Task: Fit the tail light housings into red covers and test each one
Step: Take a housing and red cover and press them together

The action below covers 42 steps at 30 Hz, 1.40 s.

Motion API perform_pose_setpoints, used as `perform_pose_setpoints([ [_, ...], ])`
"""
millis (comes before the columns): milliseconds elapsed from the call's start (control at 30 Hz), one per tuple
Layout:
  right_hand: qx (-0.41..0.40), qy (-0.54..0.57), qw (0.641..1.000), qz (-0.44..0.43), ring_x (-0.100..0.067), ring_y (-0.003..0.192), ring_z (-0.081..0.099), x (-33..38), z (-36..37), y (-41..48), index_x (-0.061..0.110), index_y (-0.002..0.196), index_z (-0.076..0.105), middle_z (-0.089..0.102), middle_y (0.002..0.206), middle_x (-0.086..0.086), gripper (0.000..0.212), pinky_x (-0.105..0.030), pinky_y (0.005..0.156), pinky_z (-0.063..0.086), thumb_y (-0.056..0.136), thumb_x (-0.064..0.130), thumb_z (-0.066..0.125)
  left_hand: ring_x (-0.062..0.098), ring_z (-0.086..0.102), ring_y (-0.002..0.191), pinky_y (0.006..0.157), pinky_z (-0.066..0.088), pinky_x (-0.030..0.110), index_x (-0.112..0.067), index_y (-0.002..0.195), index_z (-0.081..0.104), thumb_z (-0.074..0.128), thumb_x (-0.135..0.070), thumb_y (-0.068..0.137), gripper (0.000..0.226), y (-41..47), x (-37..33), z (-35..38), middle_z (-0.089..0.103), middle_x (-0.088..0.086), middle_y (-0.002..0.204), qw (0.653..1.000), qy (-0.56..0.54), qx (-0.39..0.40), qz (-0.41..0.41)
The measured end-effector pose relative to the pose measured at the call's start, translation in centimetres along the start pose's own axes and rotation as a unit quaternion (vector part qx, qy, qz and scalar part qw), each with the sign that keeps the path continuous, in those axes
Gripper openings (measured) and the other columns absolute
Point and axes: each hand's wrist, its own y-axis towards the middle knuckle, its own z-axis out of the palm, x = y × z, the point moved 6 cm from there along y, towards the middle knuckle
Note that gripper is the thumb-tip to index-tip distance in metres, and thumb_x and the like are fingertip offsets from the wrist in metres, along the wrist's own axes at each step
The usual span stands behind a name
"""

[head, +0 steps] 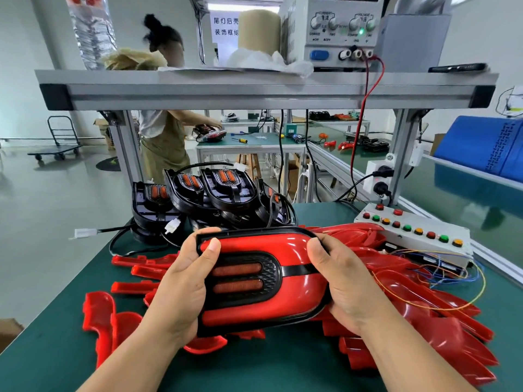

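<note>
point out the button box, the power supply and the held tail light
button box (441,230), head view, grey top face
power supply (339,38), head view, front panel
tail light (294,295), head view, red cover face

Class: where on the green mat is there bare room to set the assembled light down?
Bare: the near edge of the mat between the forearms, and the left strip beside the red covers. Crowded: black housings behind, button box right.

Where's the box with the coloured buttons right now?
Head view: the button box sits on the green bench at right, behind the pile of red covers, beyond the right hand.
</note>
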Motion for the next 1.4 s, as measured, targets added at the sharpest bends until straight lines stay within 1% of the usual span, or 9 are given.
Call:
perform_pose_setpoints([
  [167, -0.001, 0.024, 1.000, 0.012, -0.021, 0.087, 0.071, -0.6, 0.1, -0.1, 0.015, 0.106, 0.065, 0.074, 0.101, -0.008, 0.049, -0.030, 0.069, 0.057, 0.063, 0.031, 0.081, 0.042, 0.072, 0.085, 0.061, 0.059, 0.049, -0.026, 0.105, 0.062, 0.051, -0.043, 0.085, 0.029, 0.1, 0.1, 0.0, 0.073, 0.022, 0.098, 1.000, 0.024, -0.016, 0.011],
  [333, 0.003, 0.035, 0.999, 0.007, -0.024, 0.088, 0.072, -0.5, 0.3, 0.0, 0.018, 0.104, 0.066, 0.074, 0.102, -0.010, 0.046, -0.033, 0.069, 0.058, 0.064, 0.032, 0.082, 0.041, 0.073, 0.082, 0.058, 0.059, 0.047, -0.021, 0.107, 0.060, 0.051, -0.039, 0.087, 0.028, 0.5, -0.1, -0.2, 0.073, 0.021, 0.096, 0.998, 0.037, -0.033, 0.033],
  [467, -0.008, 0.043, 0.999, 0.015, -0.023, 0.085, 0.072, -0.4, 0.2, 0.0, 0.012, 0.108, 0.063, 0.074, 0.100, -0.010, 0.052, -0.033, 0.067, 0.058, 0.062, 0.028, 0.080, 0.043, 0.072, 0.082, 0.058, 0.059, 0.046, -0.016, 0.114, 0.057, 0.053, -0.038, 0.087, 0.035, 0.7, 0.1, 0.0, 0.073, 0.023, 0.097, 0.999, 0.030, -0.014, 0.014],
  [600, -0.003, 0.059, 0.997, 0.041, -0.027, 0.086, 0.071, -0.3, 0.2, -0.1, 0.004, 0.115, 0.061, 0.073, 0.105, -0.017, 0.060, -0.040, 0.070, 0.060, 0.063, 0.026, 0.079, 0.046, 0.071, 0.087, 0.063, 0.059, 0.049, -0.032, 0.122, 0.058, 0.062, -0.046, 0.078, 0.046, 0.7, 0.1, -0.3, 0.072, 0.026, 0.102, 0.999, 0.012, 0.023, -0.027],
  [733, 0.013, 0.073, 0.996, 0.055, -0.030, 0.090, 0.070, -0.1, 0.5, -0.2, 0.002, 0.115, 0.063, 0.071, 0.108, -0.021, 0.054, -0.044, 0.075, 0.060, 0.070, 0.029, 0.074, 0.046, 0.070, 0.091, 0.068, 0.059, 0.049, -0.045, 0.121, 0.058, 0.059, -0.057, 0.075, 0.048, 0.6, 0.2, -0.9, 0.072, 0.024, 0.105, 0.998, 0.021, 0.037, -0.039],
  [800, 0.020, 0.076, 0.995, 0.060, -0.031, 0.091, 0.069, -0.1, 0.7, -0.4, 0.003, 0.115, 0.064, 0.070, 0.110, -0.021, 0.049, -0.047, 0.079, 0.059, 0.074, 0.029, 0.070, 0.046, 0.071, 0.089, 0.067, 0.059, 0.049, -0.040, 0.118, 0.062, 0.056, -0.054, 0.080, 0.041, 0.7, 0.3, -1.2, 0.072, 0.024, 0.104, 0.999, 0.026, 0.013, -0.035],
  [933, 0.026, 0.070, 0.996, 0.050, -0.027, 0.087, 0.071, -0.1, 1.0, -0.5, 0.007, 0.107, 0.069, 0.072, 0.107, -0.019, 0.040, -0.041, 0.072, 0.060, 0.074, 0.029, 0.071, 0.045, 0.071, 0.083, 0.063, 0.059, 0.048, -0.027, 0.105, 0.066, 0.053, -0.048, 0.084, 0.032, 0.5, 0.3, -1.3, 0.073, 0.023, 0.100, 0.999, 0.025, -0.005, -0.022],
  [1133, 0.028, 0.082, 0.995, 0.052, -0.027, 0.088, 0.072, -0.6, 1.0, -0.4, 0.012, 0.102, 0.072, 0.073, 0.106, -0.016, 0.032, -0.039, 0.068, 0.059, 0.073, 0.026, 0.073, 0.043, 0.072, 0.080, 0.058, 0.059, 0.045, -0.023, 0.103, 0.065, 0.052, -0.041, 0.087, 0.027, 0.5, -0.1, -1.3, 0.073, 0.024, 0.096, 0.999, 0.030, -0.018, 0.017],
  [1400, 0.005, 0.100, 0.994, 0.031, -0.027, 0.083, 0.069, -0.3, 0.8, -0.3, 0.002, 0.104, 0.067, 0.072, 0.099, -0.018, 0.043, -0.044, 0.074, 0.058, 0.067, 0.023, 0.074, 0.047, 0.071, 0.083, 0.061, 0.057, 0.055, -0.023, 0.106, 0.065, 0.055, -0.035, 0.088, 0.024, 0.7, -0.5, -1.1, 0.072, 0.025, 0.098, 0.999, 0.011, -0.010, 0.034],
])
